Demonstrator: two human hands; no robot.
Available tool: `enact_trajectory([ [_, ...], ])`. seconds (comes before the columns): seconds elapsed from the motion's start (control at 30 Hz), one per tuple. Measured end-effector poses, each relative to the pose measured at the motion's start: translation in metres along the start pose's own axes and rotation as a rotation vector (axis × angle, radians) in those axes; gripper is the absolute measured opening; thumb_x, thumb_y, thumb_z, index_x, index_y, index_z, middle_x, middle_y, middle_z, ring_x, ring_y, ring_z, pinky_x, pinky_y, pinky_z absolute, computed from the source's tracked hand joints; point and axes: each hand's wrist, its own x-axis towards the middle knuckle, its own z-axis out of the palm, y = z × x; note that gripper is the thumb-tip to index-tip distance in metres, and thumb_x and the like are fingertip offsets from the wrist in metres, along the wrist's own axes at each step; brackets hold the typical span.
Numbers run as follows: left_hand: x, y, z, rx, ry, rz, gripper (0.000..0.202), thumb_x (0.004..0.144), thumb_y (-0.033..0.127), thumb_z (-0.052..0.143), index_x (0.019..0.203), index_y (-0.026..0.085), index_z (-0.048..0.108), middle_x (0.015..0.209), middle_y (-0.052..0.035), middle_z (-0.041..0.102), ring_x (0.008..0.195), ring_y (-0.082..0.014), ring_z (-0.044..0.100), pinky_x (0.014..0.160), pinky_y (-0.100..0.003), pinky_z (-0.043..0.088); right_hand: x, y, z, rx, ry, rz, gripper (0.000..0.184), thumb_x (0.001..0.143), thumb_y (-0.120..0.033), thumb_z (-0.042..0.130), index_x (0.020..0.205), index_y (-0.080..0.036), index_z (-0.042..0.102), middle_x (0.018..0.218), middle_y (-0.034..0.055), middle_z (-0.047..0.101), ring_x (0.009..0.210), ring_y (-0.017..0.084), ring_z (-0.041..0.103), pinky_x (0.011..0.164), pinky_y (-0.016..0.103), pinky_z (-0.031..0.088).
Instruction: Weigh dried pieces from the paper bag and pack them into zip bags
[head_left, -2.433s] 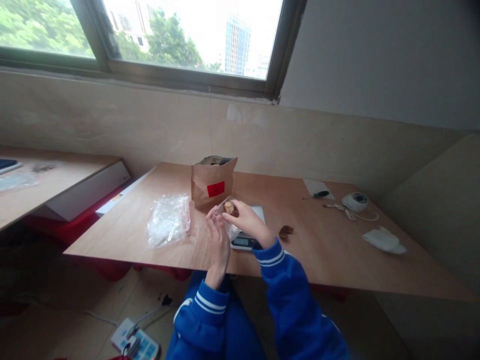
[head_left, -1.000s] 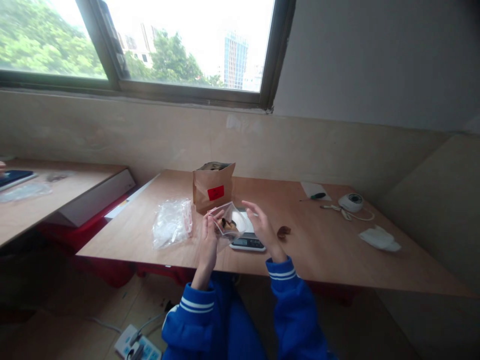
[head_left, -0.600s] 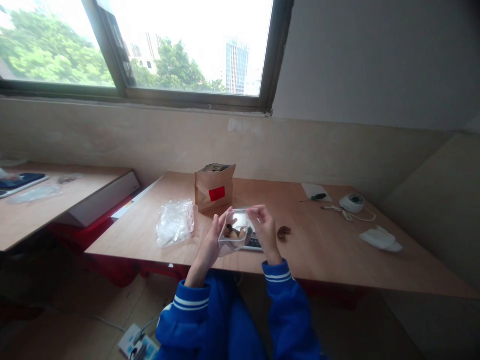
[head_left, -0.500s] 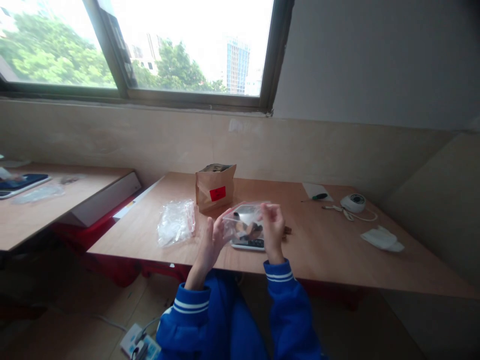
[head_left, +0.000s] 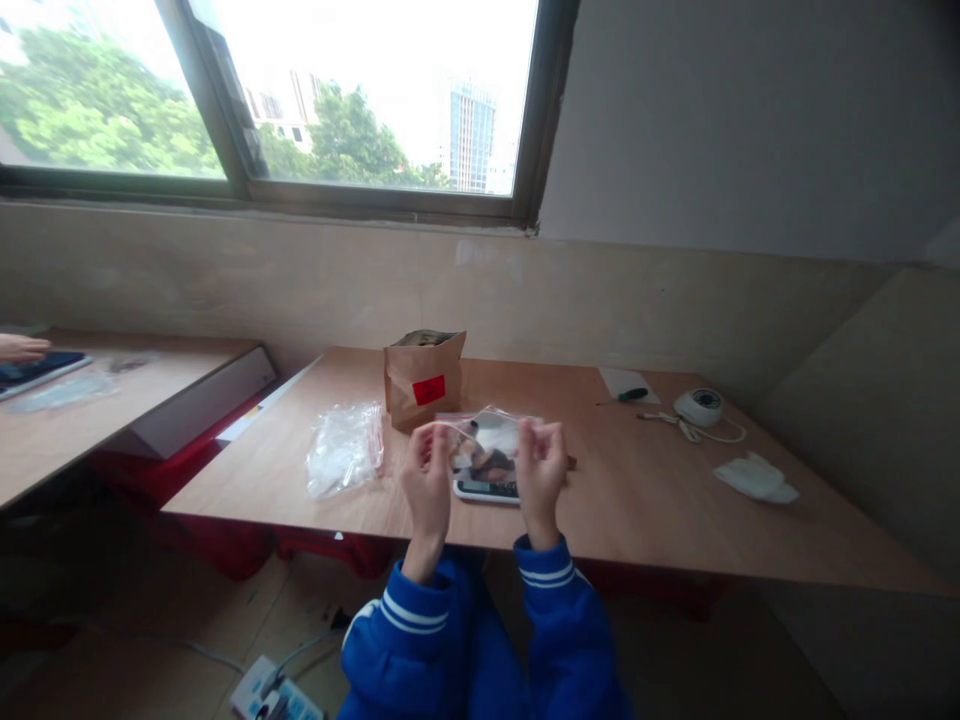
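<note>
Between my hands a clear plastic zip bag [head_left: 484,432] is stretched by its upper edge. My left hand [head_left: 427,485] pinches its left corner, and my right hand [head_left: 541,475] pinches the right one. Beneath and behind the bag is a small white device with a dark front panel [head_left: 487,490], which looks like a digital scale. Brown pieces [head_left: 487,462] show through the plastic; I cannot tell whether they lie in the bag or on the device. A brown paper bag with a red label [head_left: 424,385] stands open just behind, with a pile of clear zip bags [head_left: 345,450] left of it.
On the table's right lie a green-handled screwdriver [head_left: 634,395] on white paper, a white dome camera [head_left: 697,406] with its cable, and a crumpled white tissue [head_left: 754,478]. Another person's hand [head_left: 22,348] is over the left table. A power strip [head_left: 274,690] sits on the floor.
My left hand has gone from spread fingers at the bag's side to pinching its upper left edge. The bag's top is now pulled taut. Another person's hand has appeared at far left.
</note>
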Motion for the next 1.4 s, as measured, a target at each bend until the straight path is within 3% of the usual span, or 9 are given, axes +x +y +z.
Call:
enact_trajectory([
  [0.07, 0.005, 0.001, -0.003, -0.033, 0.072, 0.012, 0.029, 0.088, 0.046, 0.053, 0.089, 0.019, 0.064, 0.085, -0.0025, 0.068, 0.079, -0.0158, 0.064, 0.073, -0.027, 0.050, 0.004, 0.000, -0.004, 0.007, 0.071, -0.018, 0.033, 0.088, -0.044, 0.055, 0.070, -0.022, 0.040, 0.060, -0.0065, 0.042, 0.055, 0.010, 0.042, 0.057, 0.024, 0.039],
  [0.17, 0.006, 0.002, -0.003, -0.123, 0.008, -0.005, 0.028, 0.090, 0.046, 0.050, 0.087, 0.019, 0.059, 0.083, -0.0019, 0.066, 0.078, -0.0153, 0.064, 0.075, -0.028, 0.050, 0.005, 0.001, -0.009, 0.037, 0.092, -0.004, 0.032, 0.088, -0.047, 0.054, 0.074, -0.021, 0.043, 0.063, -0.0059, 0.044, 0.056, 0.010, 0.043, 0.055, 0.024, 0.039],
  [0.4, 0.001, 0.005, 0.000, -0.209, -0.016, -0.033, 0.023, 0.089, 0.042, 0.050, 0.093, 0.020, 0.055, 0.075, 0.0006, 0.061, 0.072, -0.0138, 0.061, 0.070, -0.026, 0.049, -0.001, -0.001, -0.019, 0.229, -0.098, 0.159, 0.033, 0.088, -0.054, 0.050, 0.082, -0.022, 0.047, 0.056, -0.0079, 0.043, 0.045, 0.009, 0.041, 0.043, 0.020, 0.035],
  [0.53, 0.002, 0.001, 0.000, -0.276, 0.034, -0.037, 0.021, 0.088, 0.041, 0.052, 0.093, 0.021, 0.056, 0.073, 0.0021, 0.060, 0.068, -0.0119, 0.060, 0.065, -0.023, 0.047, -0.005, -0.005, -0.026, 0.221, -0.166, 0.091, 0.031, 0.089, -0.051, 0.051, 0.083, -0.021, 0.052, 0.062, -0.0034, 0.056, 0.056, 0.012, 0.055, 0.059, 0.025, 0.048],
  [0.63, 0.002, -0.002, 0.001, -0.287, 0.074, -0.063, 0.022, 0.087, 0.041, 0.055, 0.091, 0.020, 0.057, 0.074, 0.0012, 0.062, 0.071, -0.0138, 0.063, 0.069, -0.026, 0.049, -0.010, -0.007, -0.030, 0.179, -0.201, 0.137, 0.028, 0.089, -0.047, 0.053, 0.091, -0.020, 0.059, 0.076, 0.0027, 0.068, 0.070, 0.016, 0.065, 0.069, 0.029, 0.052],
  [0.93, 0.003, -0.010, -0.003, -0.124, 0.111, -0.044, 0.026, 0.087, 0.043, 0.054, 0.091, 0.018, 0.061, 0.085, -0.0029, 0.067, 0.081, -0.0171, 0.065, 0.077, -0.029, 0.049, -0.020, 0.000, -0.032, 0.057, -0.075, 0.211, 0.036, 0.089, -0.048, 0.052, 0.095, -0.016, 0.066, 0.077, 0.0082, 0.074, 0.069, 0.021, 0.067, 0.071, 0.034, 0.053],
  [1.1, 0.001, -0.016, -0.005, -0.179, 0.008, -0.071, 0.029, 0.085, 0.042, 0.058, 0.100, 0.018, 0.066, 0.105, -0.0065, 0.069, 0.096, -0.0194, 0.064, 0.084, -0.030, 0.048, -0.023, -0.003, -0.031, 0.084, -0.035, 0.219, 0.035, 0.088, -0.047, 0.054, 0.100, -0.016, 0.065, 0.080, 0.0089, 0.075, 0.077, 0.023, 0.070, 0.074, 0.036, 0.054],
  [1.23, -0.009, -0.028, -0.007, -0.318, -0.033, -0.115, 0.028, 0.085, 0.042, 0.058, 0.097, 0.019, 0.067, 0.099, -0.0051, 0.071, 0.097, -0.0195, 0.065, 0.091, -0.033, 0.047, -0.031, -0.005, -0.027, 0.119, -0.063, 0.210, 0.030, 0.087, -0.043, 0.056, 0.102, -0.018, 0.065, 0.091, 0.0094, 0.074, 0.081, 0.023, 0.071, 0.077, 0.036, 0.055],
  [1.4, -0.017, -0.041, -0.009, -0.371, -0.005, -0.138, 0.031, 0.085, 0.045, 0.059, 0.094, 0.017, 0.068, 0.093, -0.0057, 0.072, 0.093, -0.0204, 0.066, 0.090, -0.035, 0.047, -0.038, -0.005, -0.024, 0.153, 0.028, 0.253, 0.031, 0.086, -0.045, 0.057, 0.096, -0.016, 0.064, 0.090, 0.0107, 0.074, 0.080, 0.024, 0.070, 0.075, 0.036, 0.056],
])
